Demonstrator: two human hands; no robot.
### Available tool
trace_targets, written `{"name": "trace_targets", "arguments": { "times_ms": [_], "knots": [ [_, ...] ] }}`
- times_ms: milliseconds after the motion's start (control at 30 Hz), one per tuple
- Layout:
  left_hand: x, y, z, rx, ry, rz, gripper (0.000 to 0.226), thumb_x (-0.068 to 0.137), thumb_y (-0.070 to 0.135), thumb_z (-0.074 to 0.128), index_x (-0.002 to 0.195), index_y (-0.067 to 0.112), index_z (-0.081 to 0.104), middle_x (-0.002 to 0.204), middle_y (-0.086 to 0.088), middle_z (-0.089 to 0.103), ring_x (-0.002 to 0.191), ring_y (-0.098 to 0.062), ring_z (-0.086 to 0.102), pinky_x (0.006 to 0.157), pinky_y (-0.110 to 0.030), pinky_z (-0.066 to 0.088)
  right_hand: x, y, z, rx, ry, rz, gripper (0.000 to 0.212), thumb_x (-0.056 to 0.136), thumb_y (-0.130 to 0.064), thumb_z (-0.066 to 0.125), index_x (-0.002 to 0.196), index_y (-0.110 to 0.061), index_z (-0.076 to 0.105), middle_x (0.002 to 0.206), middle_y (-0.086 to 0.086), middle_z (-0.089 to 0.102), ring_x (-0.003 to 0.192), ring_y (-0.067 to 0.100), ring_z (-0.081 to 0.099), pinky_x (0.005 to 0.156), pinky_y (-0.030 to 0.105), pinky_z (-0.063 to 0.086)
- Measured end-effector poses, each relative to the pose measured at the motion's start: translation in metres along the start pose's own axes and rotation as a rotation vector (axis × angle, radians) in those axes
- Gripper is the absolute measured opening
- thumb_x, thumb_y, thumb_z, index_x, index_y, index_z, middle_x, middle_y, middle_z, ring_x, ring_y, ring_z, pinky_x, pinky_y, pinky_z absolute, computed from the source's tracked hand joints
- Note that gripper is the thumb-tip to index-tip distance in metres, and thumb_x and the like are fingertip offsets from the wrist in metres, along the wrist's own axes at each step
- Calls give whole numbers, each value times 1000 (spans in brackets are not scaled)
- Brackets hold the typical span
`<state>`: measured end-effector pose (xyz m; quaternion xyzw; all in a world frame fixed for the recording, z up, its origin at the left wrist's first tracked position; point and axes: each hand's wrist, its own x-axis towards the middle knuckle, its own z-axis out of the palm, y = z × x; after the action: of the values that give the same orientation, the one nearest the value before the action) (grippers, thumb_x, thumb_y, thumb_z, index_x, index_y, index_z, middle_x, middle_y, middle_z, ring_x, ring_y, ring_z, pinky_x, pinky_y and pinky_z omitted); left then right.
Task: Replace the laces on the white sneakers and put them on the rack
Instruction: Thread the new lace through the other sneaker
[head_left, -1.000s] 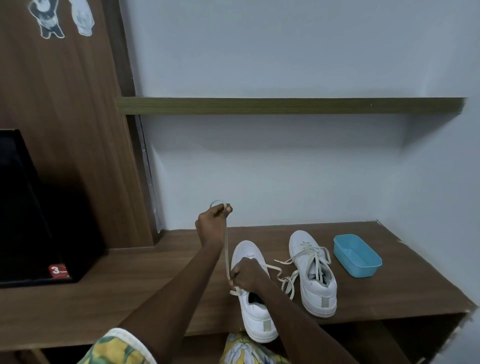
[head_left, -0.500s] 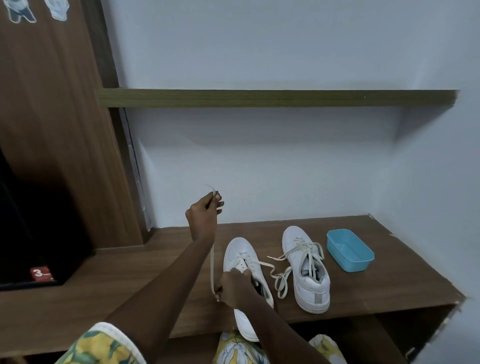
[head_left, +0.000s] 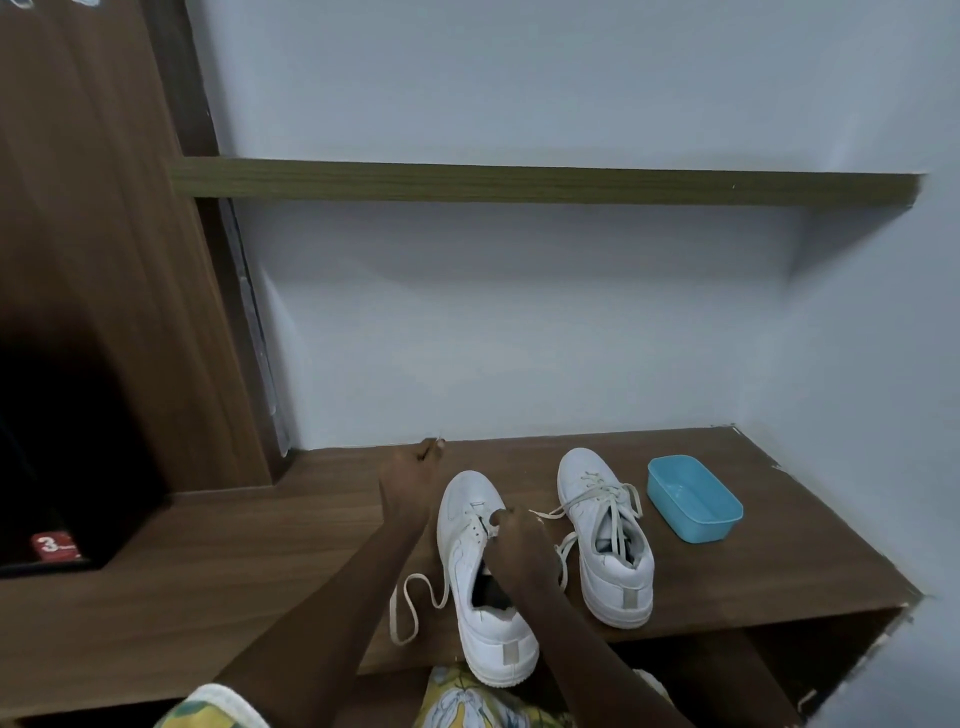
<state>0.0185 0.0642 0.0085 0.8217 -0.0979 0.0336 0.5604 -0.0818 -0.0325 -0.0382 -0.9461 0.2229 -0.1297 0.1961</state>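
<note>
Step in hand: relacing the near sneaker (head_left: 465, 499), prob. partway thru. L hand (head_left: 410, 470) is out at the back of the counter (head_left: 260, 571), fingers curled, seemingly pinching the lace tip, tho it's too small to be sure. Slack lace (head_left: 392, 621) loops on the counter just left of that sneaker, whose heel overhangs the front edge. R hand (head_left: 517, 545) sits on its eyelets, fingers curled, pinching lace by the tongue. Next move, I'd judge: feed the tip thru the next eyelet & pull slack even w/o nudging the shoe off. Far sneaker (head_left: 605, 535) stands beside it, laced but untied. Blue tub (head_left: 714, 527) at right, apart from both, nothing inside. Neither shoe racked yet.
</note>
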Motion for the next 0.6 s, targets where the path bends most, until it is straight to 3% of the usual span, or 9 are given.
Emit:
{"name": "trace_targets", "arguments": {
  "times_ms": [67,167,233,300,367,467,533,600],
  "knots": [
    [-4,-9,7,38,-40,-48,46,94,34,54,57,7,54,45,1,33,48,-13,34,53,-27,28,-3,2,6,79,-39,91,26,88,-19,48,107,-10,63,111,7,60,107,25,59,86,33,48],
    [-9,-25,19,63,-95,-111,45,92,32,55,50,17,51,50,-3,46,53,-17,42,53,-26,31,-3,1,8,171,-80,152,12,84,-23,51,86,-12,54,90,4,53,95,26,57,78,34,46],
    [-10,-35,24,72,-114,-140,37,90,28,57,54,20,60,53,-4,54,54,-16,48,54,-25,34,-2,0,7,144,-118,122,16,85,-24,51,90,-10,56,95,5,55,99,25,57,74,29,41],
    [-11,-41,27,76,-133,-145,20,87,19,58,77,22,75,68,-4,69,63,-17,61,53,-22,37,-1,0,7,109,-152,88,18,86,-23,50,94,-8,57,100,7,56,104,26,57,77,29,41],
    [-11,-45,31,54,-132,-142,20,85,9,59,94,15,76,83,-7,74,74,-20,67,57,-22,42,-1,0,8,66,-183,56,20,86,-22,50,98,-8,56,105,7,55,106,26,56,80,29,43],
    [-12,-48,34,7,-155,-170,17,83,3,61,88,9,76,78,-7,72,66,-16,64,65,-29,51,-1,0,11,30,-231,29,30,85,-24,52,109,-6,55,117,8,53,110,26,54,85,31,43],
    [-12,-50,35,1,-170,-173,17,80,2,61,76,13,73,66,-3,66,59,-13,60,61,-32,51,0,2,13,37,-243,24,32,86,-24,51,112,-5,53,121,9,50,113,27,52,89,34,43],
    [-11,-50,37,35,-185,-159,16,80,5,62,71,15,70,62,0,61,58,-13,56,56,-25,44,2,4,16,31,-243,20,30,91,-18,45,117,-6,50,125,10,49,117,28,50,93,35,42]
  ]
}}
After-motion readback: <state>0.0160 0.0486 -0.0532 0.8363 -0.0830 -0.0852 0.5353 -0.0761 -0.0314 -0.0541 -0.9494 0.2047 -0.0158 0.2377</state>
